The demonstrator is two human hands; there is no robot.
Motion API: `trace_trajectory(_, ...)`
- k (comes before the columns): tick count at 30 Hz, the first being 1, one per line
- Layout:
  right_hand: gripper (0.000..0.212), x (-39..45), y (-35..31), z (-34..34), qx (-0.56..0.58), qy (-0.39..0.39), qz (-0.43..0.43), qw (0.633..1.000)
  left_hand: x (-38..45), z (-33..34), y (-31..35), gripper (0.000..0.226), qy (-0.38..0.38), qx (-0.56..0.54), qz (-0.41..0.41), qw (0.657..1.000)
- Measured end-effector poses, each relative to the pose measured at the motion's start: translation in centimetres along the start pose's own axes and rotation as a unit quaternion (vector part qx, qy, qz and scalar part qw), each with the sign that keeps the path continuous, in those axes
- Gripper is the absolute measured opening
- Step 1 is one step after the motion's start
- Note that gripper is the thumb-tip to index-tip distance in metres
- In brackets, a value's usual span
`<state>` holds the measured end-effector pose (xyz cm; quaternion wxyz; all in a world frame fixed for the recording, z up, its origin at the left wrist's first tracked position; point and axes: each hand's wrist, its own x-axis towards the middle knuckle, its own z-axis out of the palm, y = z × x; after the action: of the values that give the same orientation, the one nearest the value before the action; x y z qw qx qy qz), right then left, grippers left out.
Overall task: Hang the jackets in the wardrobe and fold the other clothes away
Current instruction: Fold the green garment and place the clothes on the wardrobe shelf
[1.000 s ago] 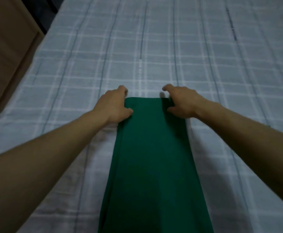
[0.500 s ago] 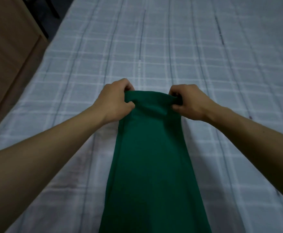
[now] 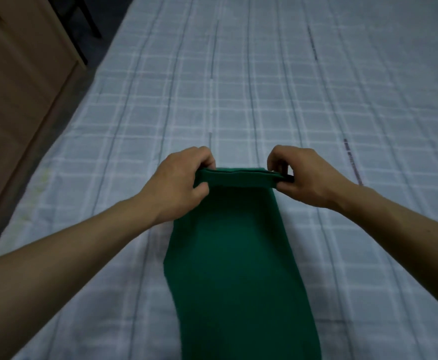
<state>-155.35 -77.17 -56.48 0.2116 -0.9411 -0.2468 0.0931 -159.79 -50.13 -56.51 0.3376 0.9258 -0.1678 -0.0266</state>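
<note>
The far end of the garment [image 3: 236, 258] has come up off the bed [image 3: 264, 87] since a second ago, when it lay flat under both hands; the fold is judged to have begun. The left hand [image 3: 179, 183] pinches the far-left corner, and the right hand [image 3: 301, 175] pinches the far-right corner; the lifted edge shows stacked layers and runs level between them. The garment lies on the bed as a narrow strip; its long axis runs from the person away toward the hands; the near end leaves the view.
</note>
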Motion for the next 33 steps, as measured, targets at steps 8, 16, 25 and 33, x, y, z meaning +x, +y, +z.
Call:
trace_trajectory(8,0.026,-13.2,-1.5,3.3,-0.042,-0.007,-0.074,0.996,-11.0,4.4,5.9,0.024,-0.017,0.018,0.013,1.0)
trace_trajectory(16,0.034,-23.0,-3.5,7.1,-0.041,-0.034,-0.096,0.994,-19.6,7.6,8.1,0.022,-0.075,0.033,0.044,0.996)
trace_trajectory(25,0.039,-28.8,-5.6,10.8,-0.043,-0.092,-0.078,0.992,-26.6,10.3,8.3,0.037,-0.125,0.038,0.05,0.99)
trace_trajectory(33,0.035,-32.0,-7.2,12.0,-0.078,-0.131,-0.091,0.984,-29.2,11.0,9.5,0.041,-0.134,0.065,0.097,0.984)
